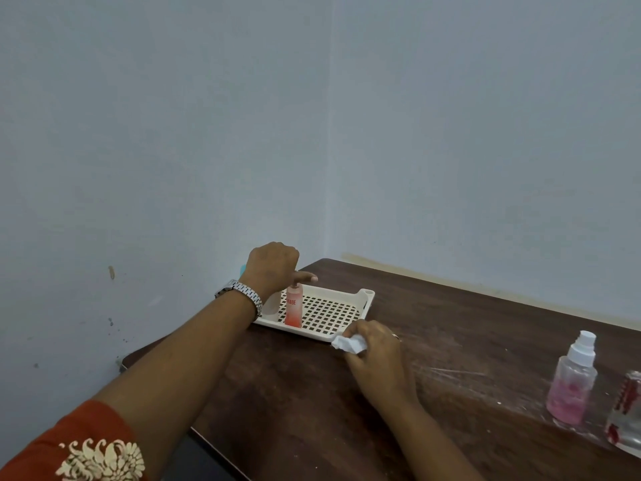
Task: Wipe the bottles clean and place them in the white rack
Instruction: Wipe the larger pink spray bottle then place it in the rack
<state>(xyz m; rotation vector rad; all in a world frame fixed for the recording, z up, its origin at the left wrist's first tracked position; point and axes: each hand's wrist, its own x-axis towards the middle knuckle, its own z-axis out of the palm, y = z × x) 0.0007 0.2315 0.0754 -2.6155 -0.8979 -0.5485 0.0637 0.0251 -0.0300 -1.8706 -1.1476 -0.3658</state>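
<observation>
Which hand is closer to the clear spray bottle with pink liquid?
Right. The right hand, holding a crumpled tissue, rests on the table left of the spray bottle; the left hand is farther off, over the white rack.

The rack [347, 308] sits on the counter [312, 394] near its far left corner, close to the wall [173, 133]. 1 tube bottle [293, 307] stands upright in the rack's left part, under the left hand [274, 269]; another bottle [272, 302] stands just left of it, partly hidden by the wrist. The right hand [376, 359] rests on the counter at the rack's near right corner, around a wad of tissue [348, 343]. Well apart, at the counter's right edge, stands a spray bottle [572, 380], with 1 more bottle [626, 418] just right of it.
</observation>
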